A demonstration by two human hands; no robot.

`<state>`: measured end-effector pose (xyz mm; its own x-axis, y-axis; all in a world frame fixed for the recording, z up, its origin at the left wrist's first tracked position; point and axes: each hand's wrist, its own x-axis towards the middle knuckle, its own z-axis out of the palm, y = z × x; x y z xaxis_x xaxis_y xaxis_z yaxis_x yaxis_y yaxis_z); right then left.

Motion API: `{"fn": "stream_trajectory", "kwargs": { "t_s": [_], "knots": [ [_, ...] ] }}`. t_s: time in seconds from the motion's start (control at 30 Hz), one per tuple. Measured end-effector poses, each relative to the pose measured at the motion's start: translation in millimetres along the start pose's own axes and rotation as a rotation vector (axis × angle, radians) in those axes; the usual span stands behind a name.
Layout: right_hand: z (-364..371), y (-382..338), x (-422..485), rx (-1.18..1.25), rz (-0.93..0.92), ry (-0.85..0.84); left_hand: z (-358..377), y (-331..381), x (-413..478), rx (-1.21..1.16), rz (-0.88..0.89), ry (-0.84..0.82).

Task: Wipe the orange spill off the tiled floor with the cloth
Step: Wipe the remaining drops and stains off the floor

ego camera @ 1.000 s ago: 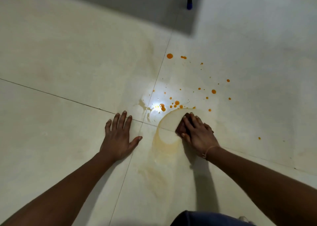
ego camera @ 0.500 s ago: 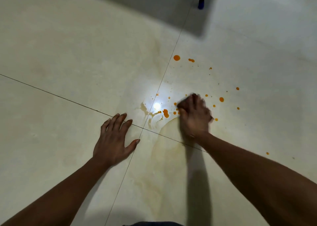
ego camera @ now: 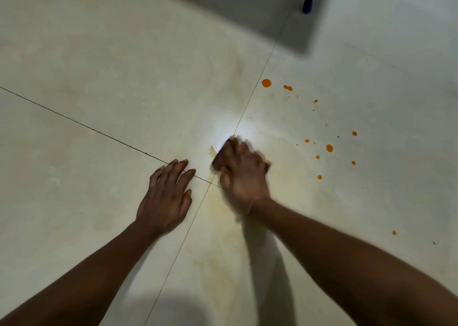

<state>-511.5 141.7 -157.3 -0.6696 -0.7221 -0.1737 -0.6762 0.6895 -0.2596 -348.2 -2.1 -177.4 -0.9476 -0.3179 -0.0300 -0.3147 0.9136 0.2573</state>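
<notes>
My right hand (ego camera: 241,174) is blurred with motion and presses a small dark cloth (ego camera: 218,157) onto the pale tiled floor (ego camera: 99,65), right where the grout lines cross. Most of the cloth is hidden under the fingers. Orange drops (ego camera: 329,148) lie scattered to the right of that hand, and a larger drop (ego camera: 266,83) sits farther back. A faint yellowish smear (ego camera: 218,251) runs from the hand toward me. My left hand (ego camera: 166,197) rests flat on the tile just left of the grout line, fingers straight.
A bright light reflection (ego camera: 230,137) glares on the floor just beyond my right hand. A dark furniture leg with a blue foot (ego camera: 306,8) stands at the far right, with a broad shadow (ego camera: 235,6) beside it.
My right hand has swept the cloth leftward over the cluster of drops near the grout crossing, which no longer show. My left hand has stayed planted. The view has shifted a little.
</notes>
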Motion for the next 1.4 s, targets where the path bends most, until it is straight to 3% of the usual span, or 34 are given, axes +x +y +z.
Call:
{"fn": "stream_trajectory", "kwargs": {
  "t_s": [0.07,0.17,0.2,0.27,0.33,0.37,0.47,0.57,0.67,0.73,0.8,0.93,1.0,1.07,1.13,1.23,1.27,1.4],
  "knots": [
    [15.9,-6.8,-73.3,-0.044,-0.261,-0.073,-2.5,1.2,-0.4,0.003,-0.011,-0.007],
    [4.7,49.9,-125.3,-0.073,-0.404,-0.15,-5.8,4.1,0.3,0.007,-0.018,-0.021],
    [1.5,66.1,-108.2,-0.091,-0.385,-0.137,-6.2,3.6,-0.4,0.004,-0.021,-0.024],
    [-6.1,68.8,-44.0,-0.108,-0.178,-0.028,-5.0,3.6,-0.2,0.007,-0.017,-0.013],
    [-6.6,31.2,18.1,-0.046,0.04,0.048,-3.3,2.7,-1.4,0.02,-0.017,-0.005],
    [-2.6,9.4,31.4,-0.034,0.059,0.059,-1.8,2.9,-0.6,0.026,-0.022,0.002],
    [13.4,-17.5,-14.6,-0.041,-0.257,-0.046,-1.8,4.5,0.0,0.021,-0.061,-0.005],
    [8.5,31.4,-93.9,-0.07,-0.444,-0.148,-4.8,5.4,-1.2,-0.003,-0.079,-0.003],
    [-10.2,82.1,-50.0,-0.101,-0.282,-0.06,-4.2,4.8,-1.0,0.0,-0.063,0.001],
    [-16.8,67.1,26.0,-0.094,-0.039,0.047,-2.4,3.2,-0.9,0.014,-0.057,0.013],
    [-15.4,21.9,77.6,-0.052,0.066,0.072,-1.0,3.3,-0.1,0.022,-0.052,0.02],
    [14.0,-30.3,12.3,-0.07,-0.301,-0.035,-2.2,3.9,-1.1,0.006,-0.073,0.027],
    [10.3,-1.4,-55.8,-0.074,-0.45,-0.152,-4.7,5.5,-1.3,-0.004,-0.082,0.022],
    [0.6,43.2,-71.9,-0.087,-0.495,-0.154,-5.7,5.8,-0.9,-0.005,-0.08,0.019],
    [-4.2,60.4,-40.1,-0.114,-0.318,-0.084,-4.6,4.8,-1.0,0.003,-0.073,0.022],
    [-1.7,17.6,1.8,-0.042,-0.007,0.031,-2.7,5.0,-0.8,0.006,-0.067,0.026],
    [6.2,-0.1,-8.5,-0.02,-0.047,0.035,-2.9,5.6,-0.5,0.005,-0.068,0.022],
    [28.1,-18.8,-145.5,-0.024,-0.541,-0.19,-5.4,7.8,0.0,-0.001,-0.055,0.019]
  ]
}}
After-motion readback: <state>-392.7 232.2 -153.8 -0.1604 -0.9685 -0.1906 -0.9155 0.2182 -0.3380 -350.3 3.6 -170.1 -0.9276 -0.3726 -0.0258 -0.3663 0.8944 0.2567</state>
